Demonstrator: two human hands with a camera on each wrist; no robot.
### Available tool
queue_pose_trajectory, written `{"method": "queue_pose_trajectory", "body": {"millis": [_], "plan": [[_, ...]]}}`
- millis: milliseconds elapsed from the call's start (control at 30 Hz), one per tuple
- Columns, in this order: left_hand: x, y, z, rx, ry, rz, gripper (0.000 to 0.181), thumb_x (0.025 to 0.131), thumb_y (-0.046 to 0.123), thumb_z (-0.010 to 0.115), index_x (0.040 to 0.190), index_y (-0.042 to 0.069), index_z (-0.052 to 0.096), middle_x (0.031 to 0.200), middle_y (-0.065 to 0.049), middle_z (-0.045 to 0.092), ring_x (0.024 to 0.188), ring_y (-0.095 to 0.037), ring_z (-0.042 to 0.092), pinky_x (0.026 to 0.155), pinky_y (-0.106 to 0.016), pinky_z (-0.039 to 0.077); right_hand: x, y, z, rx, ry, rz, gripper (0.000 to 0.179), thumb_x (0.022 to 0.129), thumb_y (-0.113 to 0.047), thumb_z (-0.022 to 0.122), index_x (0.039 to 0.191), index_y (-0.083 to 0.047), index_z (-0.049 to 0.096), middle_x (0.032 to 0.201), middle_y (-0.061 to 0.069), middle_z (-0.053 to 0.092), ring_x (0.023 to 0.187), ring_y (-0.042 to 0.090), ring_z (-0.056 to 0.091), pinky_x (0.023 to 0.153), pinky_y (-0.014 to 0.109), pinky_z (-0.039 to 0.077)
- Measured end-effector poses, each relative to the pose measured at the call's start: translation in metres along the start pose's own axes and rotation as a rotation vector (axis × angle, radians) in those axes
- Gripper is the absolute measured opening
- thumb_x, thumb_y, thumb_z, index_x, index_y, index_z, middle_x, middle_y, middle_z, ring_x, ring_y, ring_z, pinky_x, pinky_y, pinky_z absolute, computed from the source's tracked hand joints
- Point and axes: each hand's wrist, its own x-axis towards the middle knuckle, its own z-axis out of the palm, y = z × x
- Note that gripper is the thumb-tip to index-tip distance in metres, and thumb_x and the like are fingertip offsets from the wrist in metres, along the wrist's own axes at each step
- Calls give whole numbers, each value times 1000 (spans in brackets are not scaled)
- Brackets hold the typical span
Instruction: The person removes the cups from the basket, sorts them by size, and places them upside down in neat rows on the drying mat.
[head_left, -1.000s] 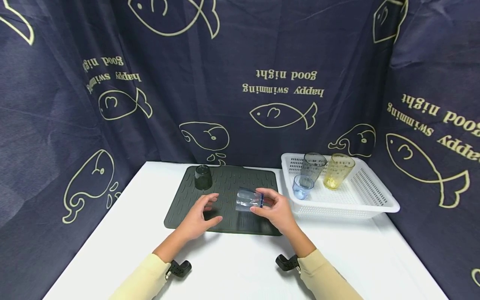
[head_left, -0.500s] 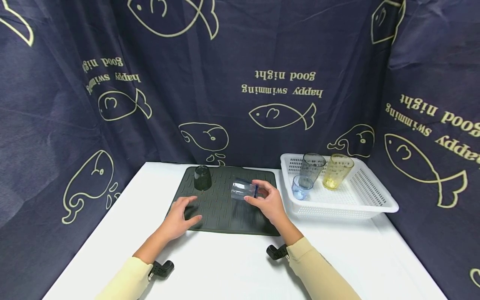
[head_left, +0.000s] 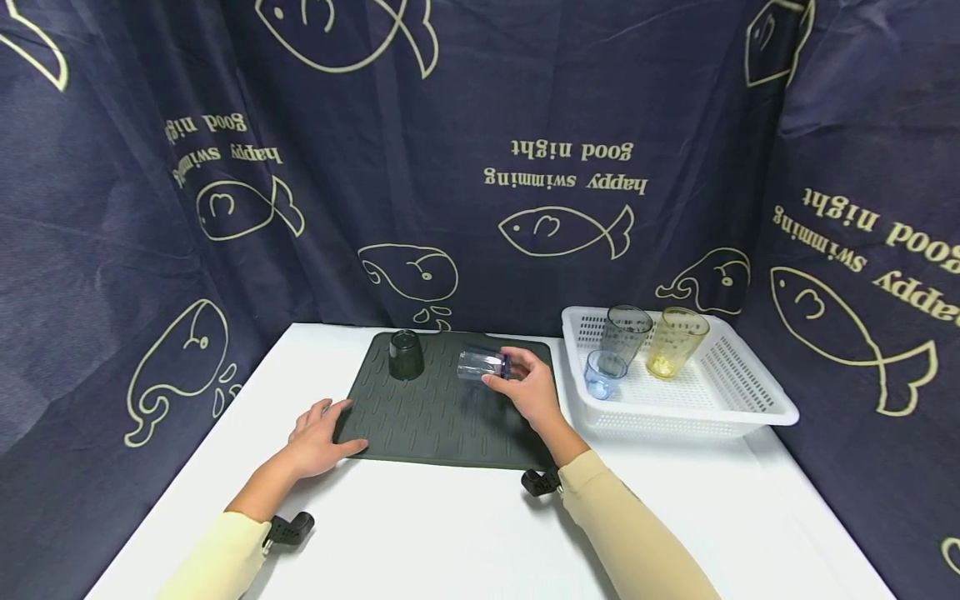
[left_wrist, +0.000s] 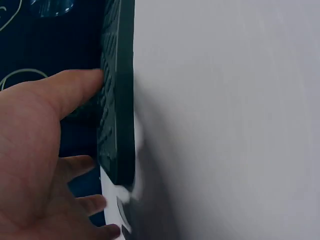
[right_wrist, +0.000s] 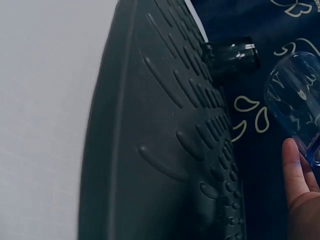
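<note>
A clear glass with a blue base [head_left: 480,364] is held by my right hand [head_left: 531,387], tipped on its side over the dark ribbed drying mat [head_left: 420,425]. Thumb and fingers pinch it near the base, and its mouth faces left. The right wrist view shows the glass [right_wrist: 295,97] at the right edge, partly cut off. My left hand [head_left: 315,442] holds nothing, its fingers spread beside the front left corner of the mat. In the left wrist view the thumb overlaps the edge of the mat [left_wrist: 125,115]. A dark glass [head_left: 406,357] stands upside down on the mat's back left part.
On the right stands a white perforated basket [head_left: 735,400]. Inside it are a tall grey glass [head_left: 625,332], a tall yellow glass [head_left: 675,343] and a small blue glass [head_left: 604,375]. A dark curtain [head_left: 450,167] with fish drawings hangs behind the white table [head_left: 420,533].
My left hand has moved away to the left, off the mat's middle to its corner. My right hand has carried the clear glass back and slightly left.
</note>
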Motion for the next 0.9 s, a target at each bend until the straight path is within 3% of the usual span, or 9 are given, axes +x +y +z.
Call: {"method": "queue_pose_trajectory", "body": {"millis": [200, 500, 900], "plan": [[0, -10, -5, 78, -47, -43, 97, 92, 56, 69, 156, -4, 30, 159, -39, 20, 145, -64, 15, 115, -80, 15, 12, 2, 3, -115, 19, -27, 59, 74, -15, 92, 129, -11, 69, 124, 10, 72, 106, 24, 68, 90, 30, 58], [-3, -18, -10, 118, -59, -28, 93, 92, 57, 67, 154, -4, 35, 160, -39, 20, 145, -68, 13, 114, -82, 11, 26, 1, 6, -221, 2, -8, 65, 76, -21, 92, 134, -8, 66, 119, 12, 71, 108, 30, 70, 95, 45, 58], [-2, -18, -8, 179, -59, -8, 92, 92, 63, 63, 157, 3, 35, 161, -36, 23, 145, -68, 16, 112, -85, 12, 44, 5, 10, -334, -10, -16, 63, 76, -25, 92, 132, -9, 67, 119, 12, 71, 103, 28, 66, 90, 43, 57]]}}
